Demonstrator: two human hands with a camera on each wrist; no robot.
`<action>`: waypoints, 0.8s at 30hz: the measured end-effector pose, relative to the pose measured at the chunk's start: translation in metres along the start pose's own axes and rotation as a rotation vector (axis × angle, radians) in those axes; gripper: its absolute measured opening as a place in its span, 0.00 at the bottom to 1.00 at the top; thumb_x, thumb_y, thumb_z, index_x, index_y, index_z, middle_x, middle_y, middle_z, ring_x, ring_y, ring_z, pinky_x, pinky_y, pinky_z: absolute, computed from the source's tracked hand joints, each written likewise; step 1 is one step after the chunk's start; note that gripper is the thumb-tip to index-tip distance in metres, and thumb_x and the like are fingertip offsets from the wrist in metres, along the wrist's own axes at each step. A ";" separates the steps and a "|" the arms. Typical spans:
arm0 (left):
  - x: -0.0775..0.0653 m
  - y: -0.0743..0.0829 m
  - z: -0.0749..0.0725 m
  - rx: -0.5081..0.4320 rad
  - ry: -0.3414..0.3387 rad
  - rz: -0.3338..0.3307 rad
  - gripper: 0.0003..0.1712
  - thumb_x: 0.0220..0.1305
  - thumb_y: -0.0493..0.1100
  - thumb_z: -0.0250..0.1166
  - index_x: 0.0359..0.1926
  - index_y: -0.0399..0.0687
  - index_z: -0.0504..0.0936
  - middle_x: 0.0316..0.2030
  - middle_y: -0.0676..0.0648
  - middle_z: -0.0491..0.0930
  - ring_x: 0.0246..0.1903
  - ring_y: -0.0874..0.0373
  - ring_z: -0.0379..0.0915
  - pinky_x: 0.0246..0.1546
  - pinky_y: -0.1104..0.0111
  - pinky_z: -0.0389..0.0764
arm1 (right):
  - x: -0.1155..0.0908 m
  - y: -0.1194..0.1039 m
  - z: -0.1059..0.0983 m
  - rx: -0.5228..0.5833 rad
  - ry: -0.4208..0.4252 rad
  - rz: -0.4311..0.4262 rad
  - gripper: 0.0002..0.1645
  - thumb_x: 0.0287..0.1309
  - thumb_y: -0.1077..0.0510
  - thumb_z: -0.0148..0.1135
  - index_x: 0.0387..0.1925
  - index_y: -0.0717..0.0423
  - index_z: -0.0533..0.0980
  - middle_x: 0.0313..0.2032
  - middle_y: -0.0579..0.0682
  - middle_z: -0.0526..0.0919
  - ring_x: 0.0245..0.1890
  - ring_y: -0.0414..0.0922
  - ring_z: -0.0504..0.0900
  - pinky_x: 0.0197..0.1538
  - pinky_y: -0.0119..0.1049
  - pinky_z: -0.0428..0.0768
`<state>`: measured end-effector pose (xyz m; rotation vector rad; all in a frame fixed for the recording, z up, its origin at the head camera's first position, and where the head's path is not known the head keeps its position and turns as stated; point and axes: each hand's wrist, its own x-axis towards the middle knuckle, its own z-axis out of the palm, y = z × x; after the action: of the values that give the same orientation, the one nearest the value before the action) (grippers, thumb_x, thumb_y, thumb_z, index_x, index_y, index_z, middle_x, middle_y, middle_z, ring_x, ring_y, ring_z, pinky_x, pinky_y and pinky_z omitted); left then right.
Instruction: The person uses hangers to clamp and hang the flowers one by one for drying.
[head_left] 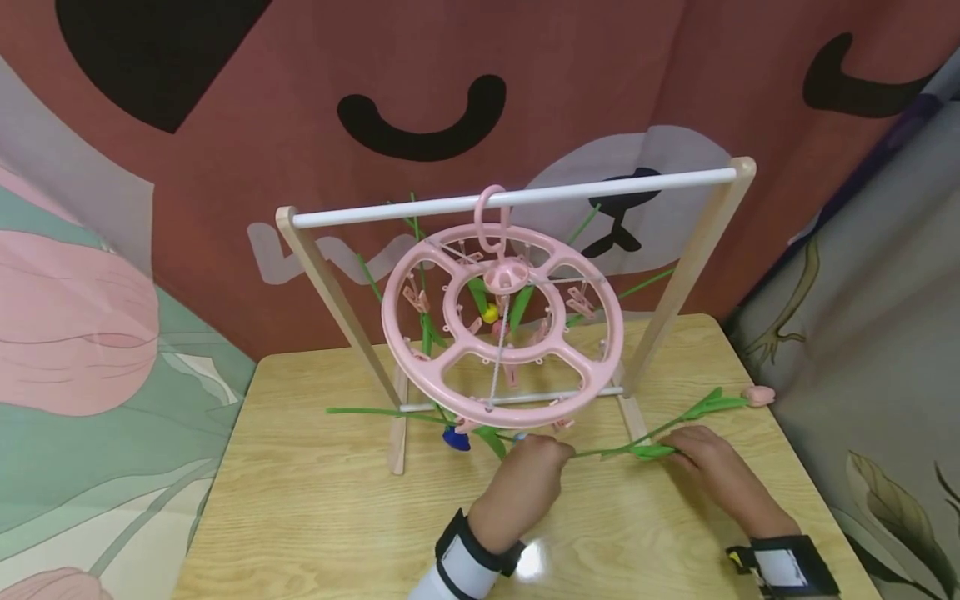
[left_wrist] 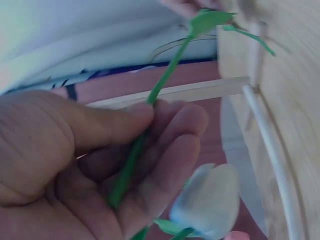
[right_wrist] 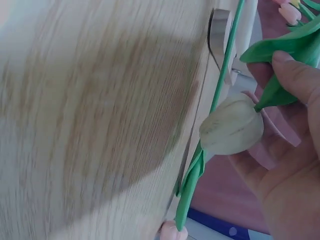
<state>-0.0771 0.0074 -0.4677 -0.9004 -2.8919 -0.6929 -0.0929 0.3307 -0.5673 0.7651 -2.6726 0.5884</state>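
My left hand pinches the green stem of an artificial tulip between thumb and fingers, just under a pink round clip hanger. Along the same stem, my right hand holds its leaves, thumb pressed on one leaf. The white tulip head shows beside the right fingers in the right wrist view. A pink tulip lies on the table to the right, its stem passing close to that hand. Another whitish tulip appears below the left fingers in the left wrist view.
The hanger hooks over the white bar of a wooden stand. Pink clips hang round its rings, with several green stems among them. A blue flower and a yellow one hang there. A printed curtain stands behind the table.
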 end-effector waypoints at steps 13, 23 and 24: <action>-0.008 -0.020 -0.004 -0.806 -0.119 0.049 0.31 0.65 0.46 0.74 0.68 0.52 0.78 0.62 0.48 0.82 0.54 0.64 0.81 0.56 0.72 0.83 | 0.005 -0.021 0.005 0.295 0.045 0.064 0.24 0.43 0.77 0.75 0.42 0.55 0.88 0.42 0.54 0.90 0.44 0.43 0.87 0.53 0.08 0.72; -0.001 -0.012 0.039 -0.759 -0.006 0.041 0.26 0.71 0.48 0.67 0.68 0.56 0.78 0.68 0.57 0.76 0.68 0.61 0.71 0.67 0.65 0.77 | 0.033 -0.061 0.004 0.435 0.009 -0.024 0.22 0.48 0.74 0.74 0.44 0.50 0.88 0.42 0.46 0.91 0.44 0.38 0.86 0.50 0.14 0.78; -0.001 -0.011 0.041 -0.771 0.009 0.015 0.25 0.71 0.48 0.67 0.67 0.57 0.79 0.67 0.59 0.77 0.68 0.62 0.71 0.69 0.65 0.76 | 0.035 -0.063 0.004 0.443 0.005 -0.035 0.23 0.49 0.73 0.74 0.44 0.49 0.88 0.42 0.45 0.91 0.44 0.37 0.86 0.49 0.15 0.79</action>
<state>-0.0782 0.0164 -0.5090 -0.9347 -2.5843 -1.8562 -0.0871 0.2647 -0.5377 0.9151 -2.5439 1.1934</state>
